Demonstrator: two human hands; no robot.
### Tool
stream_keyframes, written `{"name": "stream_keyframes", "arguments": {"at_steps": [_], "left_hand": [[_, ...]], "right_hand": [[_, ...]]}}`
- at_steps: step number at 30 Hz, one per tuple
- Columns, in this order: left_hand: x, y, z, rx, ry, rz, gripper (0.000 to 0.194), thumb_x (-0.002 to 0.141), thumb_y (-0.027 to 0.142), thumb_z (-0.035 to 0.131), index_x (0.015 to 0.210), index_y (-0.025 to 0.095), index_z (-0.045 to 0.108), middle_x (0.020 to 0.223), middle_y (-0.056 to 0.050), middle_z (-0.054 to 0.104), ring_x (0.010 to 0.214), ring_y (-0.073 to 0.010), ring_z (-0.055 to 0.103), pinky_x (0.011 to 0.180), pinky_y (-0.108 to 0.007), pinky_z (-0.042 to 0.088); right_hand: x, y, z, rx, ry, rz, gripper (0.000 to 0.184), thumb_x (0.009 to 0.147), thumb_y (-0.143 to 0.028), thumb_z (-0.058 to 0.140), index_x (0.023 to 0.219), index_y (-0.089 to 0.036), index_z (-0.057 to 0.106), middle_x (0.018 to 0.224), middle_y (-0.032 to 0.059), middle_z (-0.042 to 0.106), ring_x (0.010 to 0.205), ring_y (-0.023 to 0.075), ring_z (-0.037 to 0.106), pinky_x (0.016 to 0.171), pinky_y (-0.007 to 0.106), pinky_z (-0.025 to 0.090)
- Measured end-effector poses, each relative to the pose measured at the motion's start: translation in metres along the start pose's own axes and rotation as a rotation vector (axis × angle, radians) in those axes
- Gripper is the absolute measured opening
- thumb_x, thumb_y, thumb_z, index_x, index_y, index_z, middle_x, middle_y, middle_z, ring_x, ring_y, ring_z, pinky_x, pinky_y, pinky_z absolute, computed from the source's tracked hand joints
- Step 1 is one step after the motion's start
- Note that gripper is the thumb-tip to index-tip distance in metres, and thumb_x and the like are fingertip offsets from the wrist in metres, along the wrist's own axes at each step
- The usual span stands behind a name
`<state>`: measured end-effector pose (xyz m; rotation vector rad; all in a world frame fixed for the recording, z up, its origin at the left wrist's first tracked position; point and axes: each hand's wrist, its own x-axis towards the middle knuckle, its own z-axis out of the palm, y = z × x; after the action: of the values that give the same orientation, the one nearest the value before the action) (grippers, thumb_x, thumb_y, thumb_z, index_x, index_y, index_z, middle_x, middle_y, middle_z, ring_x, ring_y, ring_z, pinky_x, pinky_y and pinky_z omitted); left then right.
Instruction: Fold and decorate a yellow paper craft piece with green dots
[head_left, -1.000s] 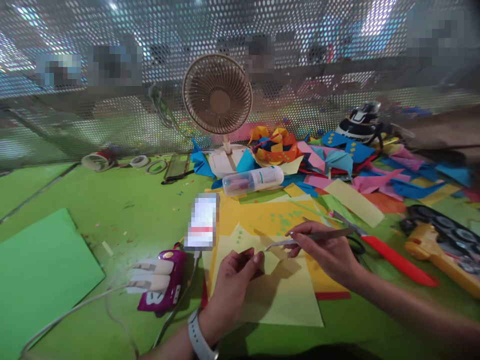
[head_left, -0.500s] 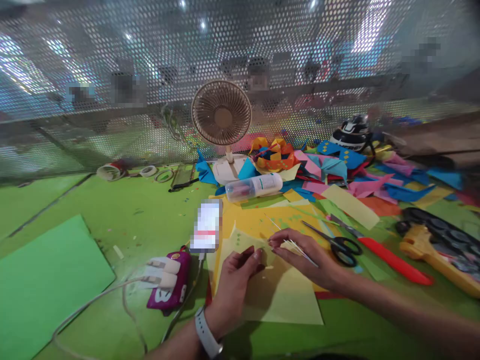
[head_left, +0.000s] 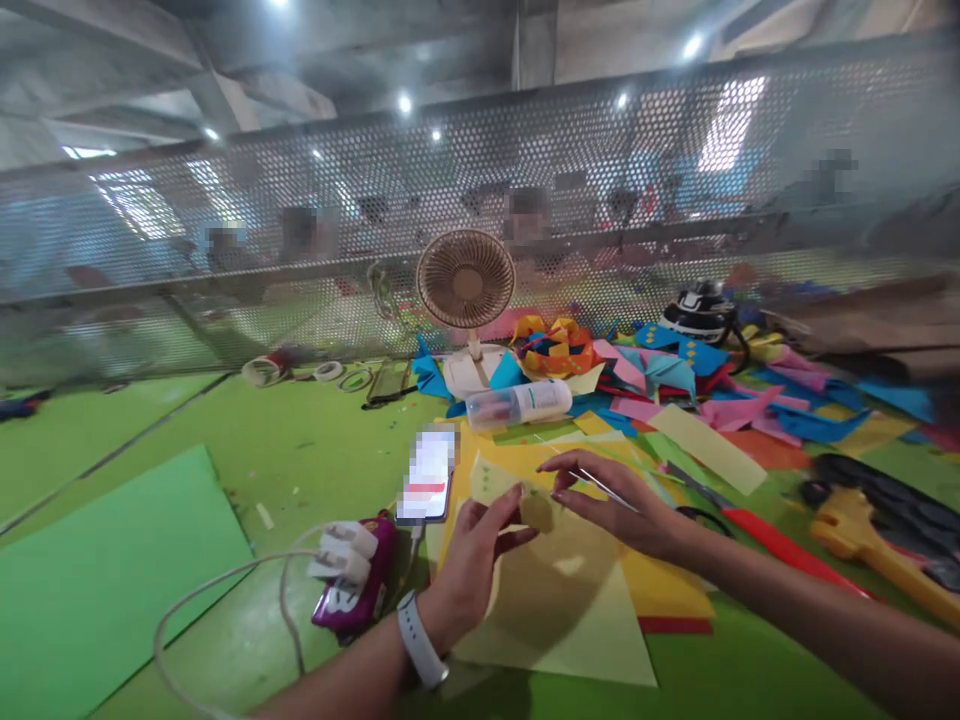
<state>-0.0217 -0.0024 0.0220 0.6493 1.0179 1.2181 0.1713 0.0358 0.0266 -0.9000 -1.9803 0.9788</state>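
My left hand (head_left: 474, 560) pinches a small pale yellow paper piece (head_left: 510, 490) dotted with green, lifted a little above the pale yellow sheet (head_left: 570, 610). My right hand (head_left: 615, 505) hovers just right of that piece, fingers stretched toward it, with thin metal tweezers (head_left: 600, 485) held between them. Both hands are over the yellow and orange sheets (head_left: 667, 590) on the green table (head_left: 225, 440).
A phone (head_left: 427, 477) and a purple power bank (head_left: 352, 575) with white cables lie left of the hands. Scissors with a red blade cover (head_left: 772, 535), a yellow tool (head_left: 877, 555), a small fan (head_left: 466, 290), a bottle (head_left: 517, 403), coloured paper scraps (head_left: 675, 375), tape rolls (head_left: 262, 370) and a green sheet (head_left: 112, 570) surround them. A perforated metal screen (head_left: 300, 250) stands behind.
The camera has tilted upward. My left hand has raised the dotted paper piece; my right hand turned the tweezers from pointing at the piece to lying along its fingers.
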Motion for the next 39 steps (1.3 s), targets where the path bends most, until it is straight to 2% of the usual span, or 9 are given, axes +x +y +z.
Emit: {"name": "stream_keyframes", "arguments": {"at_steps": [4, 7, 11, 14, 17, 21, 25, 32, 39], "left_hand": [[0.015, 0.004, 0.005, 0.008, -0.059, 0.032, 0.027, 0.071, 0.036, 0.074, 0.086, 0.014, 0.069, 0.087, -0.008, 0.069, 0.083, -0.0225, 0.066, 0.074, -0.032, 0.052], [0.027, 0.003, 0.004, -0.022, -0.119, 0.063, 0.031, 0.072, 0.036, 0.074, 0.094, 0.015, 0.068, 0.096, -0.009, 0.069, 0.089, -0.0223, 0.064, 0.077, -0.031, 0.052], [0.037, -0.006, -0.003, -0.026, -0.002, 0.045, 0.03, 0.069, 0.039, 0.076, 0.084, 0.015, 0.069, 0.091, -0.008, 0.068, 0.085, -0.0197, 0.063, 0.068, -0.031, 0.055], [0.041, -0.013, -0.008, -0.026, 0.034, 0.048, 0.031, 0.061, 0.038, 0.082, 0.076, 0.014, 0.068, 0.084, -0.005, 0.066, 0.077, -0.0163, 0.061, 0.065, -0.029, 0.056], [0.042, -0.015, -0.011, -0.007, 0.001, 0.059, 0.03, 0.061, 0.036, 0.082, 0.078, 0.013, 0.07, 0.082, -0.004, 0.065, 0.074, -0.0145, 0.059, 0.068, -0.031, 0.057], [0.04, -0.014, -0.012, 0.067, -0.071, 0.068, 0.032, 0.067, 0.038, 0.078, 0.087, 0.014, 0.07, 0.087, -0.006, 0.068, 0.075, -0.0159, 0.061, 0.07, -0.032, 0.056], [0.038, -0.016, -0.013, 0.087, -0.149, 0.082, 0.035, 0.069, 0.036, 0.077, 0.096, 0.016, 0.069, 0.095, -0.006, 0.069, 0.081, -0.0183, 0.063, 0.072, -0.033, 0.056], [0.037, -0.02, -0.012, 0.06, -0.133, 0.073, 0.031, 0.065, 0.033, 0.08, 0.089, 0.017, 0.07, 0.087, -0.004, 0.07, 0.078, -0.0187, 0.065, 0.068, -0.032, 0.057], [0.038, -0.021, -0.013, 0.046, -0.112, 0.089, 0.031, 0.062, 0.033, 0.081, 0.086, 0.016, 0.071, 0.086, -0.004, 0.07, 0.078, -0.0191, 0.065, 0.069, -0.033, 0.057]], "right_hand": [[0.009, 0.006, -0.005, -0.039, 0.012, -0.013, 0.032, 0.089, -0.034, 0.053, 0.119, -0.024, 0.054, 0.094, 0.003, 0.062, 0.087, 0.0159, 0.058, 0.08, 0.029, 0.047], [0.014, 0.015, -0.011, -0.045, 0.146, 0.023, 0.038, 0.092, -0.04, 0.045, 0.126, -0.025, 0.051, 0.094, 0.0036, 0.063, 0.091, 0.0179, 0.059, 0.084, 0.032, 0.046], [0.016, 0.02, -0.021, 0.022, 0.298, 0.051, 0.043, 0.093, -0.048, 0.037, 0.124, -0.023, 0.056, 0.088, 0.0042, 0.065, 0.081, 0.0176, 0.06, 0.076, 0.032, 0.049], [0.016, 0.016, -0.025, 0.194, 0.263, 0.095, 0.046, 0.089, -0.053, 0.043, 0.106, -0.018, 0.068, 0.077, 0.006, 0.067, 0.069, 0.0173, 0.061, 0.063, 0.03, 0.05], [0.017, 0.012, -0.023, 0.341, 0.2, 0.184, 0.035, 0.079, -0.048, 0.063, 0.091, -0.016, 0.071, 0.071, 0.0057, 0.069, 0.065, 0.0169, 0.063, 0.06, 0.028, 0.051], [0.016, 0.017, -0.018, 0.431, 0.211, 0.254, 0.031, 0.072, -0.04, 0.073, 0.094, -0.018, 0.07, 0.067, 0.0025, 0.068, 0.062, 0.0145, 0.063, 0.059, 0.025, 0.051], [0.013, 0.025, -0.014, 0.425, 0.185, 0.278, 0.031, 0.069, -0.035, 0.076, 0.095, -0.02, 0.071, 0.078, 0.0043, 0.071, 0.07, 0.0162, 0.065, 0.062, 0.026, 0.051], [0.013, 0.03, -0.014, 0.461, 0.312, 0.177, 0.031, 0.077, -0.046, 0.067, 0.084, -0.016, 0.073, 0.071, 0.008, 0.071, 0.056, 0.016, 0.063, 0.048, 0.026, 0.048], [0.013, 0.027, -0.015, 0.533, 0.227, 0.237, 0.028, 0.067, -0.034, 0.078, 0.088, -0.018, 0.072, 0.072, 0.0061, 0.072, 0.064, 0.0186, 0.068, 0.054, 0.025, 0.05]]}}
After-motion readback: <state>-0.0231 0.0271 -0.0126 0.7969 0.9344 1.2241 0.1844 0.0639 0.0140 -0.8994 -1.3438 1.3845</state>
